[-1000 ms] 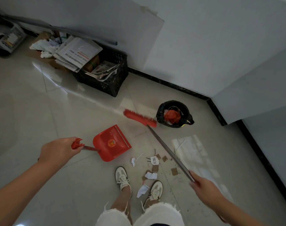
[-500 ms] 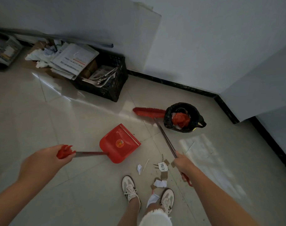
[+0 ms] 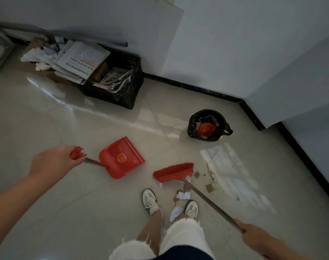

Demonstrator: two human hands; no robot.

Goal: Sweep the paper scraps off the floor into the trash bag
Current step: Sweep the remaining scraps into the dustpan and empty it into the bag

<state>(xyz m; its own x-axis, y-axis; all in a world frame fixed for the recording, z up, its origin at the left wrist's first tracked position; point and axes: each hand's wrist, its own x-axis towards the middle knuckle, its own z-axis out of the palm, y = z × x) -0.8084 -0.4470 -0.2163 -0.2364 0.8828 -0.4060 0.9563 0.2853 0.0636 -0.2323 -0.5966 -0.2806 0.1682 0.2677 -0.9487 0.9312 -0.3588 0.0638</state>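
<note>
Well left of the trash bag (image 3: 208,125), the left hand (image 3: 53,164) grips the red dustpan (image 3: 122,158) by its handle, with bare floor (image 3: 66,203) all round. Up-left of the bag, a black crate (image 3: 122,91) by the wall holds stacked newspapers. Below-left of the bag, the broom (image 3: 173,172) head sits among paper scraps (image 3: 182,195). The bag, near the baseboard, holds red and pale rubbish. Below-right of it, the right hand (image 3: 253,234) clasps the broom handle.

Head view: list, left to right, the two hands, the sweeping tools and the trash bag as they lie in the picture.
left hand, gripping the dustpan's handle → dustpan → broom, placed by its red head → trash bag → right hand, gripping the broom's handle end
</note>
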